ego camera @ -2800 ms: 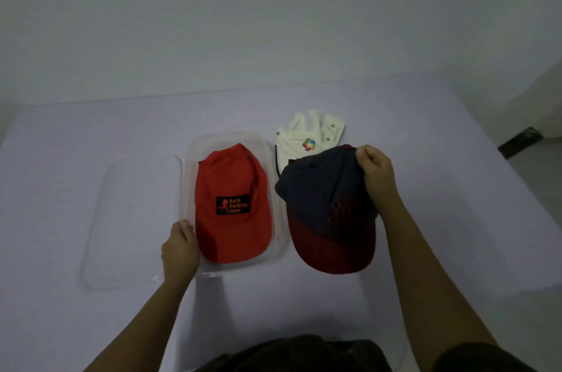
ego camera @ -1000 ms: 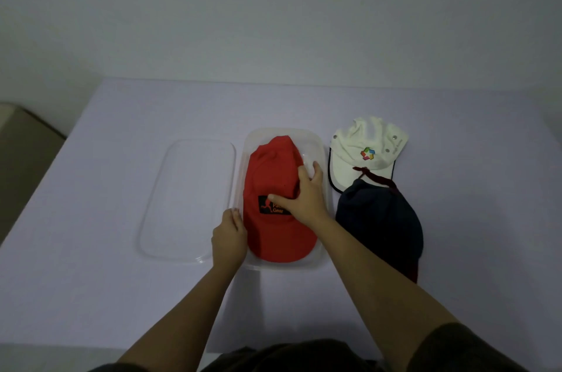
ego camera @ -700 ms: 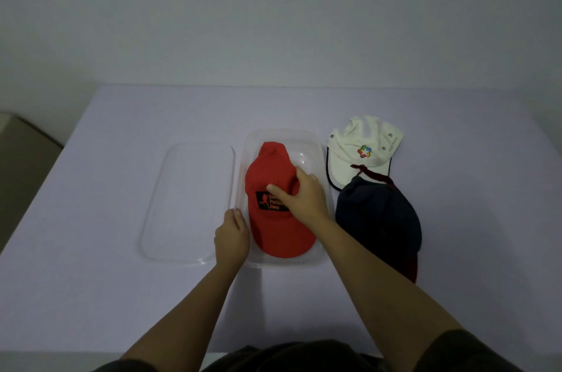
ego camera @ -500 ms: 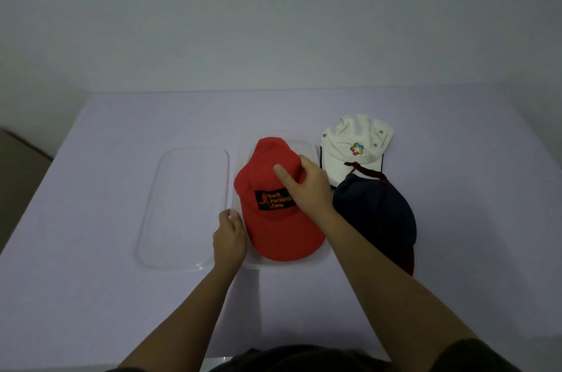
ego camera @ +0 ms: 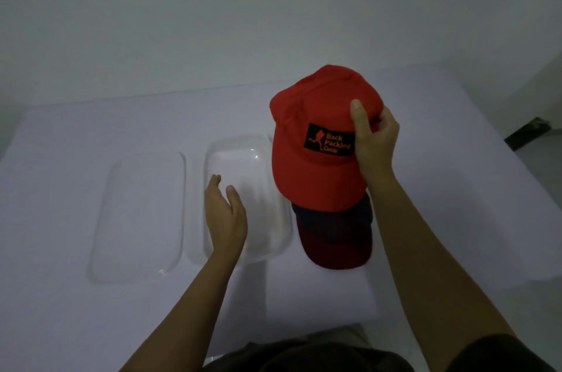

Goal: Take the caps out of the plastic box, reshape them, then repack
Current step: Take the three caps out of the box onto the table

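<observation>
While the right hand point(ego camera: 375, 140) pinched the red cap point(ego camera: 316, 140) aloft at centre right, the plastic box point(ego camera: 273, 237) sat empty to its lower left.

Its long axis ran brim-down toward the navy cap point(ego camera: 334, 234) beneath; the left hand point(ego camera: 225, 216), fingers apart, hovered over the box beside the lid point(ego camera: 140, 213) on a lavender table point(ego camera: 60, 295) before a bare wall.

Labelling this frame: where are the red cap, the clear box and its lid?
red cap point(ego camera: 316, 180), head view, on the brim.
clear box point(ego camera: 243, 158), head view, on its bare floor.
lid point(ego camera: 143, 213), head view, on its flat middle.
</observation>
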